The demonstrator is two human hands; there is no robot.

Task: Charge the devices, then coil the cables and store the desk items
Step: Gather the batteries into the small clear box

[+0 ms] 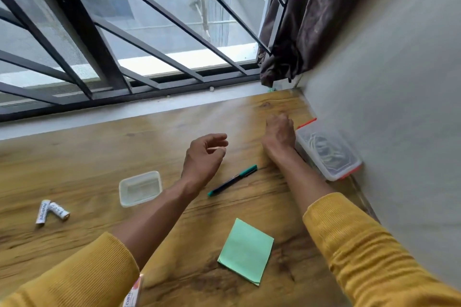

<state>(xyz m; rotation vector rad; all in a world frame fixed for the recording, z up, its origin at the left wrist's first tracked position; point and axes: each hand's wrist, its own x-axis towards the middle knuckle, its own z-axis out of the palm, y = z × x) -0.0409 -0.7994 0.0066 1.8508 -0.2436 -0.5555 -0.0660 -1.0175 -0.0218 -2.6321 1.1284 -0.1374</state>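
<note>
Lying at the far left of the wooden desk (82,157), two white batteries (51,211) touch at one end and splay apart in a V. Just right of them sits a small clear tray (140,188), upright and with nothing visible inside. The left hand (205,154) hovers over the desk beyond the tray, its fingers loosely curled and partly open, holding nothing; a mustard-yellow sleeve (82,274) is pushed up the forearm. Between the two forearms a green-capped pen (232,180) lies diagonally on the wood, and nearer the camera a green sticky-note pad (245,250) lies flat, apart from the pen. At the bottom edge, a small printed packet (133,293) shows only in part. The right hand (279,132) is further out, seen from the back with the fingers curled under; whether it grips anything cannot be told. Its wrist is just beside a clear lidded box with red clips (328,151), which stands against the wall (386,107) and holds coiled white cables (324,152). A dark curtain (299,20) hangs in the corner by the barred window (124,32).
</note>
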